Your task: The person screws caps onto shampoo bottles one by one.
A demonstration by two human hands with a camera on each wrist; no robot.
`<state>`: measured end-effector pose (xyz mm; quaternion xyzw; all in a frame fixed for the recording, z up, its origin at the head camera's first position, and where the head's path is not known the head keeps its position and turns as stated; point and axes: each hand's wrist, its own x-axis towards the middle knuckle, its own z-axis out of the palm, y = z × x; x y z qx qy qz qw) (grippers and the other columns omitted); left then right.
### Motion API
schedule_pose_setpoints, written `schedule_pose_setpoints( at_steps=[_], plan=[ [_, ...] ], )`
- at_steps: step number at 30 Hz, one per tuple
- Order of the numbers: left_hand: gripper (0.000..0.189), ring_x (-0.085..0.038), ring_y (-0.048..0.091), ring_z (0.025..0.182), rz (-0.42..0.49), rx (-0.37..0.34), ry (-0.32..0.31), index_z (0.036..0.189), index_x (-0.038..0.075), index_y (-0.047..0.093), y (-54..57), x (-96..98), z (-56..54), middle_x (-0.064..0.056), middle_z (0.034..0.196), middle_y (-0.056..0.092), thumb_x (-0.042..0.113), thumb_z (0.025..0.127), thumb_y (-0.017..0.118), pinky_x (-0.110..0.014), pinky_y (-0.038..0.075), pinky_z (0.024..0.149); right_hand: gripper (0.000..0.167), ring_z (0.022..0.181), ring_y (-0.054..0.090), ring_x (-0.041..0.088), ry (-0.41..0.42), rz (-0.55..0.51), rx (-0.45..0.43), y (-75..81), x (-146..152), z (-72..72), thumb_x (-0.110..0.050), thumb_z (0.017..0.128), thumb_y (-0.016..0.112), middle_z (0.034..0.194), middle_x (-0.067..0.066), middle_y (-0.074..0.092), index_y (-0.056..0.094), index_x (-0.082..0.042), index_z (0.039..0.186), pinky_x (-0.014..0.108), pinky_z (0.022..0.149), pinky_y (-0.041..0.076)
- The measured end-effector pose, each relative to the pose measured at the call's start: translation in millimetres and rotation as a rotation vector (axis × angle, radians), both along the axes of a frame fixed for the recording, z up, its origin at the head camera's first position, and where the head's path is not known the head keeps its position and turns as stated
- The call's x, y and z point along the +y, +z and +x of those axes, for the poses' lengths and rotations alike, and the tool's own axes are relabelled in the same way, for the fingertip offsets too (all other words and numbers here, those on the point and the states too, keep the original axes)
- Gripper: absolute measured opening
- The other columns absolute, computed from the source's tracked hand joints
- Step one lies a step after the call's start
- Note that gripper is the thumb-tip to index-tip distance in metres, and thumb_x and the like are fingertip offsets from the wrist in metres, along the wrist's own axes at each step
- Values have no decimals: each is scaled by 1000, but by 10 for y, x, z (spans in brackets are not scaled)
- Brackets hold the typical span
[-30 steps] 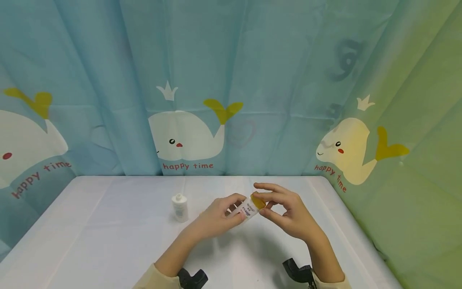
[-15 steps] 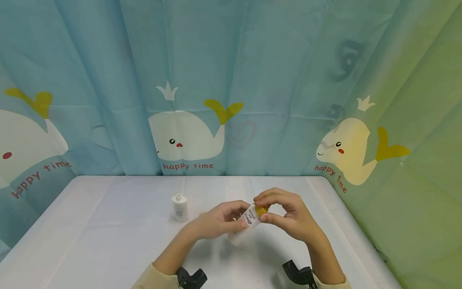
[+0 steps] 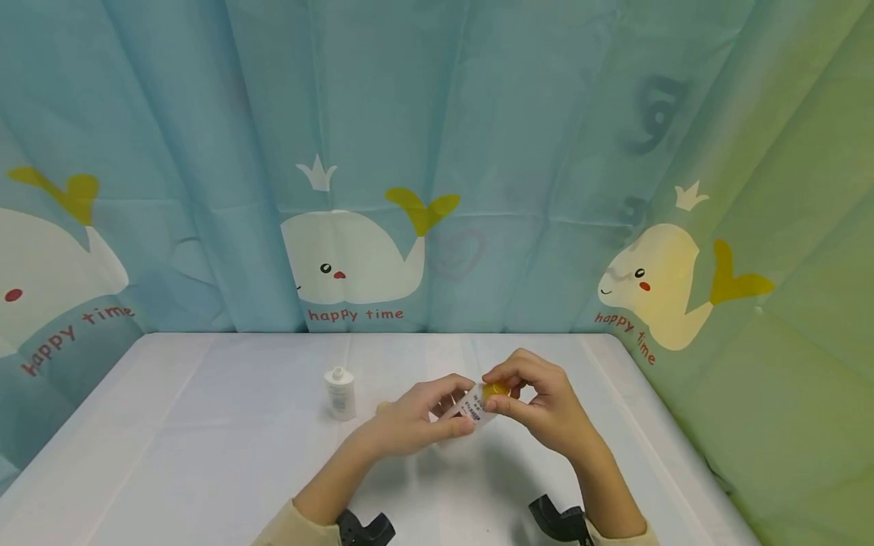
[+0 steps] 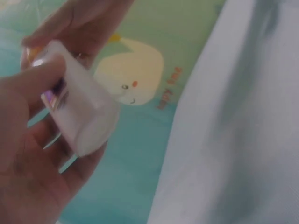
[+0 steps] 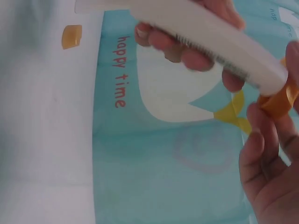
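My left hand [image 3: 410, 417] grips a white bottle [image 3: 471, 409] with printed lettering, thumb across its front. It is held tilted above the table, its base toward the camera in the left wrist view. My right hand [image 3: 549, 402] pinches a yellow-orange cap [image 3: 496, 390] between thumb and fingers at the bottle's upper end. In the right wrist view the bottle's tip meets this cap [image 5: 280, 103], which sits at an angle to it. A second white bottle [image 3: 341, 398] stands upright without a cap to the left of my left hand, its small nozzle showing.
Another yellow-orange cap [image 5: 71, 37] lies on the white table [image 3: 225, 455], mostly hidden behind my left hand in the head view. A blue-green curtain [image 3: 505, 152] with whale prints hangs along the table's back and right sides.
The right hand's spread fingers have drawn in around the cap. The held bottle has dipped a little and turned slightly. The standing bottle has not moved.
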<state>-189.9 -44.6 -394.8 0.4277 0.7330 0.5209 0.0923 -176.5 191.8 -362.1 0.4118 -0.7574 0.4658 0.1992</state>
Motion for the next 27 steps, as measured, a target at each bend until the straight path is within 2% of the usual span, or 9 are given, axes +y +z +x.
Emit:
schedule_pose_setpoints(
  at_steps=[4,6,11,13,18,20,23,26,27],
  plan=[
    [36,-4,57,78,-68,81,103,130,16,55,39,28,52,7,99,63,31,98,64,-23,51,67,29,71,55,8,-112,17,-39,6,-18,25,-4,78,83,86,-7,64,70,-20,98,24,60,49],
    [37,-5,55,78,-97,144,157,129,15,55,54,45,82,8,101,63,32,97,65,-22,50,67,26,67,54,8,-158,17,-55,7,-28,33,-5,79,82,82,-8,63,68,-21,95,23,57,48],
    [35,-5,53,80,-194,410,303,125,15,57,77,90,137,7,104,61,32,95,68,-19,47,66,21,57,52,8,-251,11,-61,-13,-67,31,-7,80,82,70,-7,59,67,-18,89,24,50,47],
    [35,-5,53,81,-220,470,349,124,16,57,82,97,148,7,105,61,32,95,68,-19,47,66,22,57,53,8,-273,10,-46,-15,-85,32,-5,79,83,70,-5,61,68,-17,91,25,51,49],
    [34,-6,53,84,-220,413,382,125,18,56,84,75,157,9,108,60,32,96,67,-22,47,70,26,63,57,10,-260,27,-64,129,-160,132,3,77,80,79,2,68,72,-9,98,27,56,52],
    [34,-6,53,84,-216,420,383,125,18,56,66,72,148,9,107,60,32,96,68,-22,48,70,23,60,56,10,-249,25,-97,162,-173,157,4,79,78,78,2,69,71,-8,98,27,53,51],
    [35,-6,51,79,-206,534,402,123,16,58,25,88,121,7,100,60,30,94,70,-20,46,65,19,54,52,8,-252,15,-157,134,-165,140,2,83,76,76,2,68,71,-8,98,26,48,47],
    [36,-7,49,75,-206,672,451,121,13,59,-14,111,98,4,94,59,29,92,72,-19,45,61,18,50,50,7,-276,7,-218,62,-146,96,-3,85,77,77,1,69,72,-11,100,25,46,45],
    [36,-7,48,74,-206,698,470,120,12,59,-21,116,94,4,92,58,29,92,73,-19,44,60,19,50,52,7,-285,10,-237,24,-133,71,-6,85,77,80,1,70,72,-12,102,25,46,47]
  ],
)
